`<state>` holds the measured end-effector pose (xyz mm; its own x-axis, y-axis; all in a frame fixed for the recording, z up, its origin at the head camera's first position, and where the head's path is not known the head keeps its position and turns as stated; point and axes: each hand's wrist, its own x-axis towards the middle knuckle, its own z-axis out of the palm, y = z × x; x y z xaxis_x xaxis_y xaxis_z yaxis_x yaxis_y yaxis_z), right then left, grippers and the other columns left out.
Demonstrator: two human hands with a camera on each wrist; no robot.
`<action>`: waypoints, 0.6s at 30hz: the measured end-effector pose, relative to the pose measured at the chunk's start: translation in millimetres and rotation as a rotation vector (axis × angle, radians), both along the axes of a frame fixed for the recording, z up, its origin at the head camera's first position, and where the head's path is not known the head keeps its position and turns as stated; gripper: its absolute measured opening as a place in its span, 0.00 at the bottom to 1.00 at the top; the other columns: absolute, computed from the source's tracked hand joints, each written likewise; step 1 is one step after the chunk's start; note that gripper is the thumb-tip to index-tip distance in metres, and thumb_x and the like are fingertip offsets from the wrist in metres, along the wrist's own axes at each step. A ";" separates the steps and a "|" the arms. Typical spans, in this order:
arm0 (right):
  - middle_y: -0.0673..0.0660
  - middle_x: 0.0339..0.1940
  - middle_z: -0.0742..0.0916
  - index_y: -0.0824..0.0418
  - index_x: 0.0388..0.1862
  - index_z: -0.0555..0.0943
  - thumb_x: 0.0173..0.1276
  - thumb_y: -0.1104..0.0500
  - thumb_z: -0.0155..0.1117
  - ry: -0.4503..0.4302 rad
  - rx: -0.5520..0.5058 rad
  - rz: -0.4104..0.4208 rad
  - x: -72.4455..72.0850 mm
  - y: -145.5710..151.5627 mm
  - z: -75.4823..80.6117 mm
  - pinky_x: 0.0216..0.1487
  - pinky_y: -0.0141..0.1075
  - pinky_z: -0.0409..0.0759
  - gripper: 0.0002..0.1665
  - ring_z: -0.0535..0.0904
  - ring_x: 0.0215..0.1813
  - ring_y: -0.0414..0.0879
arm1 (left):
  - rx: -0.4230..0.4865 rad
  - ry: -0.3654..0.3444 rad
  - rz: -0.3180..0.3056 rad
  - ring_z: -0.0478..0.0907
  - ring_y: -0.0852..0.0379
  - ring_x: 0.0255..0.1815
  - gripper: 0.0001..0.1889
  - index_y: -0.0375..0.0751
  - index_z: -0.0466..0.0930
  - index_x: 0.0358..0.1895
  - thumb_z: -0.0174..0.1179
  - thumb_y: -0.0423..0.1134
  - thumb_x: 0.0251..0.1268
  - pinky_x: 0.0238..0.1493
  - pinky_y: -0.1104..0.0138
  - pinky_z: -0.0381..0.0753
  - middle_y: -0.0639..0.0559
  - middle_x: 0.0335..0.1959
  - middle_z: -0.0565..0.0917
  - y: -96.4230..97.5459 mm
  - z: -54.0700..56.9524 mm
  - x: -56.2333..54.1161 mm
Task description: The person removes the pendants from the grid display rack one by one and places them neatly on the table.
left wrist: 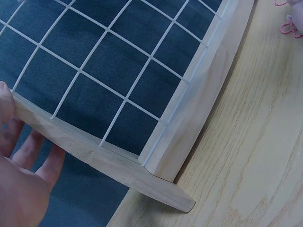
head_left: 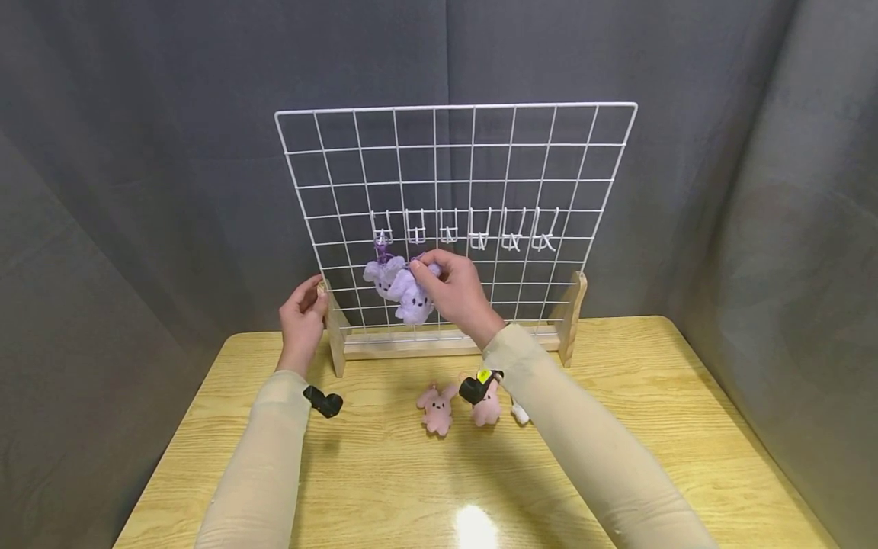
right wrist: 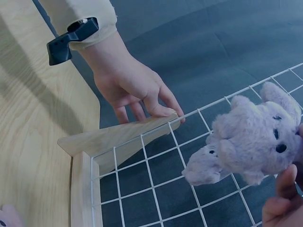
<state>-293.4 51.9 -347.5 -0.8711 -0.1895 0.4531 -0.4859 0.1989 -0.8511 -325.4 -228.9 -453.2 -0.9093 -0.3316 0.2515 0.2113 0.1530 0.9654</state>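
With thumb and fingertips, my right hand (head_left: 458,286) pinches a fluffy lilac plush keychain (head_left: 414,303) by its top, in front of the white wire grid (head_left: 456,106). Another lilac plush keychain (head_left: 377,276) hangs by a purple clasp from the leftmost hook, partly behind the held one. In the right wrist view the held plush (right wrist: 258,135) shows its dark eyes and covers much of the hanging one. My left hand (head_left: 302,316) grips the stand's left wooden side piece (left wrist: 90,153), thumb on one side and fingers on the other.
A row of several white hooks (head_left: 511,240) runs across the grid. Below, on the wooden table (head_left: 384,473), lie a pink plush (head_left: 437,412), a second pink plush (head_left: 486,412) and a white thing (head_left: 520,414) partly behind my right sleeve. Grey curtain (head_left: 171,152) surrounds the table.
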 end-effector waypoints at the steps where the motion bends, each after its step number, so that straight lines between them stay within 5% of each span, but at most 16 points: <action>1: 0.56 0.33 0.87 0.62 0.37 0.86 0.79 0.57 0.64 0.005 -0.002 0.009 0.6 -0.2 -0.7 0.27 0.32 0.78 0.11 0.78 0.29 0.42 | 0.000 -0.001 0.002 0.80 0.57 0.57 0.20 0.47 0.79 0.71 0.57 0.33 0.81 0.46 0.75 0.78 0.40 0.65 0.82 -0.1 -0.4 0.1; 18: 0.51 0.26 0.84 0.60 0.37 0.88 0.79 0.57 0.64 -0.052 0.127 0.097 10.0 -7.1 -35.8 0.25 0.31 0.69 0.11 0.71 0.25 0.40 | -0.010 -0.003 0.002 0.80 0.57 0.55 0.20 0.48 0.79 0.71 0.57 0.34 0.81 0.44 0.74 0.78 0.40 0.65 0.82 0.1 0.6 1.4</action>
